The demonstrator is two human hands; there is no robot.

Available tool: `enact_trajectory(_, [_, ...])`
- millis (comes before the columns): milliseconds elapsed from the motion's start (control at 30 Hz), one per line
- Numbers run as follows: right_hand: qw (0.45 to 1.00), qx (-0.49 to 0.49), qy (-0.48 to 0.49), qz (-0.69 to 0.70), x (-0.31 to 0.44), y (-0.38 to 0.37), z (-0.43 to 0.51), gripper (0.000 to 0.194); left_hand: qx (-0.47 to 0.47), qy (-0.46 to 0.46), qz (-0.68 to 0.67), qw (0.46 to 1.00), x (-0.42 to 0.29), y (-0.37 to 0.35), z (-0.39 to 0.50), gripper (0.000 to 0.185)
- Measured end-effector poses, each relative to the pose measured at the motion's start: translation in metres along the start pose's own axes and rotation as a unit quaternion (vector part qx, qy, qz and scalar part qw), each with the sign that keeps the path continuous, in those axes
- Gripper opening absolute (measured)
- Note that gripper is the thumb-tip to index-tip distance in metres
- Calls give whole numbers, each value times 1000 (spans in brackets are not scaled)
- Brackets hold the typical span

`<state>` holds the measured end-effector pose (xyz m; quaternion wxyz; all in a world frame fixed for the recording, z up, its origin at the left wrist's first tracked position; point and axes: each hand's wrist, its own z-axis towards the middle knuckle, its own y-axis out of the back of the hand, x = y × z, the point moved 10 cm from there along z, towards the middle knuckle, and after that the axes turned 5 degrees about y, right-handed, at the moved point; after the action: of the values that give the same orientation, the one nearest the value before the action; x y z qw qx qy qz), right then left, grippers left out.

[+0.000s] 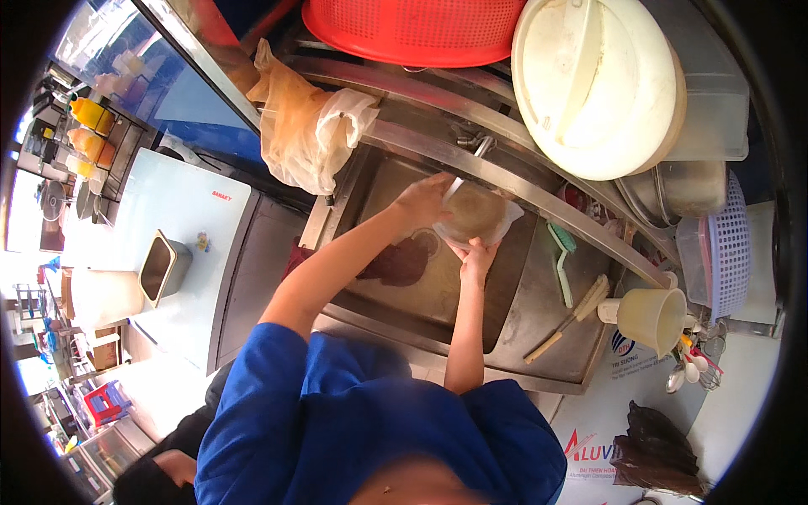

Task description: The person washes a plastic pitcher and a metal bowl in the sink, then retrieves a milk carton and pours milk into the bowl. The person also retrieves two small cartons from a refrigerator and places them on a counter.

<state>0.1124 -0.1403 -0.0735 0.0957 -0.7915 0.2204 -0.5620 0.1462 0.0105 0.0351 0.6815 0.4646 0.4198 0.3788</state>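
A steel sink basin lies before me under a metal tap. My right hand grips the near rim of a translucent bowl, which is tilted and holds cloudy contents. At the bowl's left side is my left hand, its fingers by the far rim near a white strip that may be water or a tool; whether it grips the bowl is hard to tell. Below the hands, a dark red cloth or patch lies on the basin floor.
A green brush and a wooden-handled brush lie on the drainboard at right. Above hang a plastic bag, a red basket and a white lid. A plastic jug hangs right. Another person's dark hair shows lower left.
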Motion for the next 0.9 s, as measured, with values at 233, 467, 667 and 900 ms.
enact_trajectory(233, [961, 163, -126, -185, -36, 22, 5, 74, 36, 190, -519, 833, 42, 24, -91, 41])
enact_trajectory(467, [979, 101, -168, -49, -20, 28, 5, 83, -49, 376, -581, 721, 102, 21, -205, 56])
enact_trajectory(667, [982, 136, -133, 5, -54, 21, -31, 81, -20, 373, -454, 809, 113, 2, -172, 55])
enact_trajectory(900, [968, 126, -150, 155, -63, 27, -24, 77, 0, 344, -410, 845, 106, 24, -199, 36])
